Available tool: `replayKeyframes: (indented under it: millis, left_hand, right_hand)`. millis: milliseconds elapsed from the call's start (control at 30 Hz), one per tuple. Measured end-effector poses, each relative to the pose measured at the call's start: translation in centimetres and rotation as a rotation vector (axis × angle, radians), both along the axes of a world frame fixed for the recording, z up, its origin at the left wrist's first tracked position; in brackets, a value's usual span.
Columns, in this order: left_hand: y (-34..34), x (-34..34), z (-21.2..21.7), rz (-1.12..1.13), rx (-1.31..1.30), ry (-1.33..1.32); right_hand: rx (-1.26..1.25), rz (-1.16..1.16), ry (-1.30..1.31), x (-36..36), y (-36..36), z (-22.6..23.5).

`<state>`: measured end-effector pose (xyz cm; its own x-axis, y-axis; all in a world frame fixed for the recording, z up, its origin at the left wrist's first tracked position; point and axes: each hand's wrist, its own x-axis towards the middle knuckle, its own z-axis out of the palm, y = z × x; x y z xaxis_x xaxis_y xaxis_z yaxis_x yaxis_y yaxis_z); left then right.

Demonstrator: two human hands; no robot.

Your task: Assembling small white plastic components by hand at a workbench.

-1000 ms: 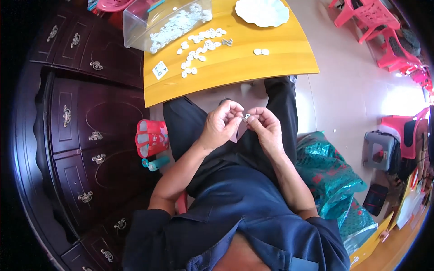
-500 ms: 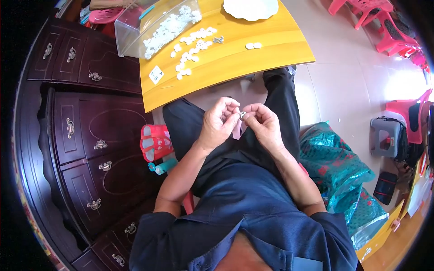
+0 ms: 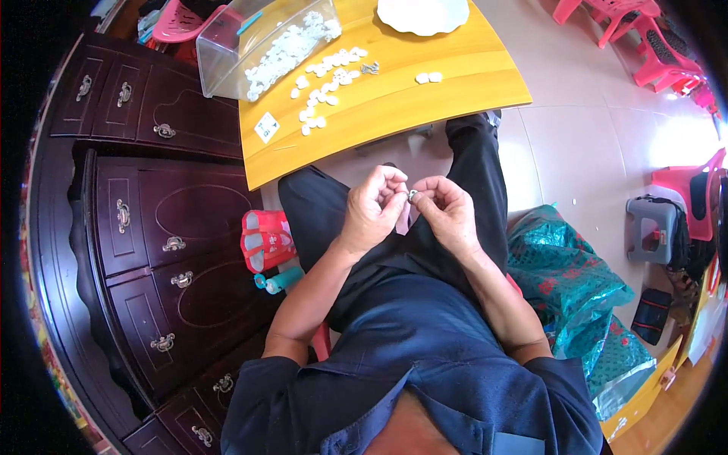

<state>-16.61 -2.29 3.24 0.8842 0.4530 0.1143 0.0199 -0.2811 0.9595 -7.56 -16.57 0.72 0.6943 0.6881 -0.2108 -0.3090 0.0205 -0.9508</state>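
Observation:
Above my lap, my left hand [image 3: 373,211] and my right hand [image 3: 449,215] meet with thumbs and forefingers closed in a pinch. Between the fingertips is a small white piece [image 3: 412,195] with something metallic-looking on it; its exact kind is too small to tell. Beyond my knees, several white rounded pieces [image 3: 331,86] are spread over the yellow wooden table [image 3: 447,95]. A little heap of small grey metal parts [image 3: 370,68] lies beside them, and a pair of white pieces [image 3: 428,77] sits apart to the right.
A clear plastic bin [image 3: 220,68] holds many white pieces at the table's far left, near a white plate [image 3: 422,17] and a small printed card [image 3: 266,127]. Dark drawers [image 3: 125,220] stand left. A red bag [image 3: 265,241] and a green plastic sack [image 3: 565,273] flank my legs.
The whole view has shifted slightly, while my hands keep the same pinch at the small piece. A person's forearm at the far upper left is no longer in sight.

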Motion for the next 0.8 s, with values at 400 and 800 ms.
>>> replayKeyframes:
  millis: [400, 800]
  left_hand:
    - [0.0, 0.1, 0.7, -0.011, -0.005, 0.073]
    - [5.0, 2.3, 2.7, 0.037, 0.159, 0.069]
  right_hand:
    - [0.003, -0.028, 0.061, -0.2, 0.2, 0.3]
    - [0.217, -0.099, 0.202, 0.6, 0.1, 0.2]
